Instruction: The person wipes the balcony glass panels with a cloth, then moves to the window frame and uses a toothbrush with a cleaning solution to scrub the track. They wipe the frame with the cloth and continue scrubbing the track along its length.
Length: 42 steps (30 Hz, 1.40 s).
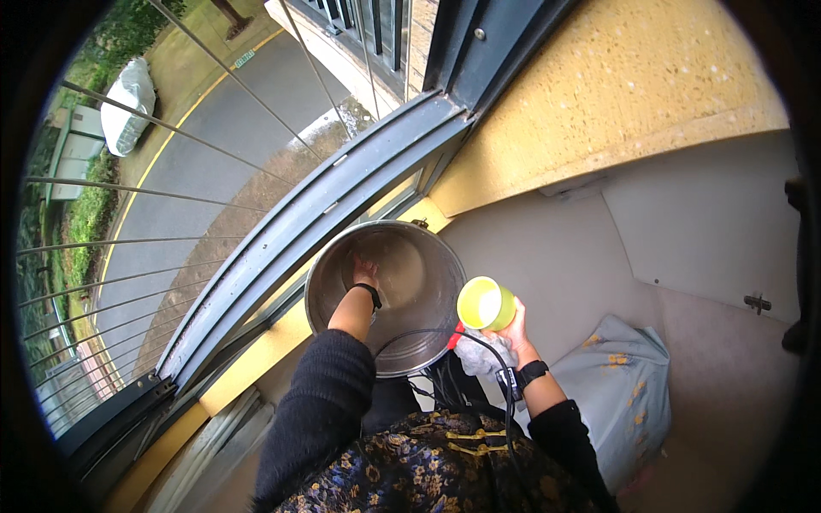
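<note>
Here, a round yellow-green cup [485, 304] is clasped in the right hand [514, 330], fingers curled around it, fluffy grey-white cloth [481, 353] just beside them; around the left hand [365, 274], whose finger spread cannot be told, a deep silvery metal pot [434, 272] is seen.

Yellow speckled surface [633, 85]; grey window frame [376, 158] (daylit road [201, 173] outside)

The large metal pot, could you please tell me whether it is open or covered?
Open: the large metal pot has no lid over it, its inside shows, and the left hand reaches into it.
</note>
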Each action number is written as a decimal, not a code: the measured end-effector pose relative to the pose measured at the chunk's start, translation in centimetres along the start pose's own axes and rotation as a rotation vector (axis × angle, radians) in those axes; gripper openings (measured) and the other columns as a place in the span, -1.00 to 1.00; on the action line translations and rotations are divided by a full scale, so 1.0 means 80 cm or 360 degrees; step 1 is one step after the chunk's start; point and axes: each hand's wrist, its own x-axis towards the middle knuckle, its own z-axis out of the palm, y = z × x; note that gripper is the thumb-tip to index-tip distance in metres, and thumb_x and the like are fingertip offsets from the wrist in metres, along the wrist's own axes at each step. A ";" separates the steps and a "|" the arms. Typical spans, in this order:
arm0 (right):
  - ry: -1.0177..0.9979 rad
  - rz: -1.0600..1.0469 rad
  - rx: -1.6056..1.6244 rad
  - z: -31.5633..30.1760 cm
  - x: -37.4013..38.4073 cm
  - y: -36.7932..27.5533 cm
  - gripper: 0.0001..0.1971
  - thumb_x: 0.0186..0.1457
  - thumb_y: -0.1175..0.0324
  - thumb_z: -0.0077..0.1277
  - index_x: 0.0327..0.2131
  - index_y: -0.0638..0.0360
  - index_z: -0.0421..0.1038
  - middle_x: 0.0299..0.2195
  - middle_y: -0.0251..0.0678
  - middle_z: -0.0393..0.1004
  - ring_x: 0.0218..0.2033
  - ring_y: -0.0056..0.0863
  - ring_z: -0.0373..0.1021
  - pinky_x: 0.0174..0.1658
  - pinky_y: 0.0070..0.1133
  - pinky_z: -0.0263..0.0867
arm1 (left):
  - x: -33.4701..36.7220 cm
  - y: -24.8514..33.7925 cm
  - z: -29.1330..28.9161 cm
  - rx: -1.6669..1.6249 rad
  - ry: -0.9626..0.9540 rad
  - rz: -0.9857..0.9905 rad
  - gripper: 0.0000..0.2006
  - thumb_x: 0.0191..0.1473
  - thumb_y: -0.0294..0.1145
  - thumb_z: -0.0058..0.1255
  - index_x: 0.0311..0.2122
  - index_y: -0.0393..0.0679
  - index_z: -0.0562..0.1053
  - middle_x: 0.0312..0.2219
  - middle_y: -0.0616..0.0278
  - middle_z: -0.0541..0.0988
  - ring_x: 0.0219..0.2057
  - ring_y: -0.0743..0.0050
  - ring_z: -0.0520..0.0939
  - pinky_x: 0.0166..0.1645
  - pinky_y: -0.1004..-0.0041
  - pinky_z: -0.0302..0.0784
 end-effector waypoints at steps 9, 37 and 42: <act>-0.0179 0.0026 -0.0130 0.009 -0.001 -0.008 -0.27 0.06 -0.33 -0.43 -0.04 0.11 0.33 -0.31 -0.15 0.48 -0.65 -0.37 0.33 -0.70 -0.59 0.18 | -0.024 -0.024 0.010 -0.0169 -0.0127 0.0324 -0.72 0.18 -0.29 -0.30 -0.12 0.07 0.48 0.02 0.28 0.42 0.21 0.30 0.18 0.23 -0.28 -0.16; -0.0133 0.0117 0.0054 0.076 -0.030 -0.019 -0.29 0.08 -0.25 -0.30 0.08 0.16 0.25 -0.02 -0.12 0.40 -0.05 -0.23 0.39 0.01 -0.30 0.34 | -0.289 0.050 -0.245 -0.2078 -0.0341 0.1105 -0.65 0.23 -0.22 -0.15 0.05 -0.14 0.36 -0.16 0.08 0.53 -0.11 0.16 0.53 0.03 0.29 0.39; -0.0205 0.0017 -0.0170 0.077 -0.033 -0.022 -0.30 0.10 -0.24 -0.30 0.09 0.15 0.25 0.00 -0.14 0.39 -0.03 -0.23 0.37 0.03 -0.30 0.32 | -0.293 0.088 -0.249 -0.2254 -0.0462 0.0662 -0.72 0.23 -0.24 -0.16 -0.04 -0.16 0.36 -0.27 0.09 0.57 -0.16 0.17 0.56 -0.03 0.28 0.41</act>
